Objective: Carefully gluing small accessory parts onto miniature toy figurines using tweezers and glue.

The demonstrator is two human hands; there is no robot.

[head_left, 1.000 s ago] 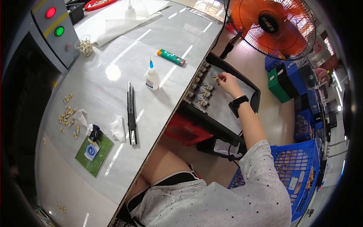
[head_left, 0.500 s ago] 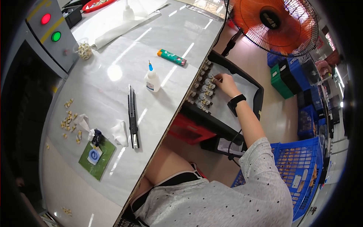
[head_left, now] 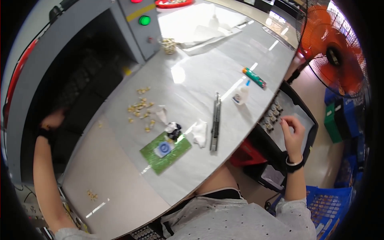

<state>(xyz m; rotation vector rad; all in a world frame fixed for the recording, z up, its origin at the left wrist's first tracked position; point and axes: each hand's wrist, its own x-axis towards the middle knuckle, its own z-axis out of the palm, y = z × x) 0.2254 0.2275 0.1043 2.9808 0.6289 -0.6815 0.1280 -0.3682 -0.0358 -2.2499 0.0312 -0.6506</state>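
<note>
My left hand [head_left: 53,119] reaches into the dark opening of a grey machine [head_left: 26,86] at the left; blur and shadow hide its fingers. Over a black tray [head_left: 314,127] at the right, my right hand [head_left: 294,135] is raised with fingers curled and thumb and forefinger close together. Anything between those fingertips is too small to make out. Rows of small grey-and-white parts [head_left: 273,114] stand in the tray on a pale sheet, left of that hand. On the table between my hands lie a green pad [head_left: 176,157] with a blue-and-white piece [head_left: 164,149] on it.
Small yellowish pieces [head_left: 140,106], white tissues [head_left: 199,133], a black cutter-like tool [head_left: 216,122], a white dropper bottle [head_left: 241,95] and a green tube-like item [head_left: 254,77] lie across the table. An orange fan [head_left: 320,64] stands beyond the tray; a blue basket [head_left: 328,204] sits at lower right.
The view has swung left. My left arm has come into view, with its hand inside the machine. My right hand has lifted off the parts in the tray.
</note>
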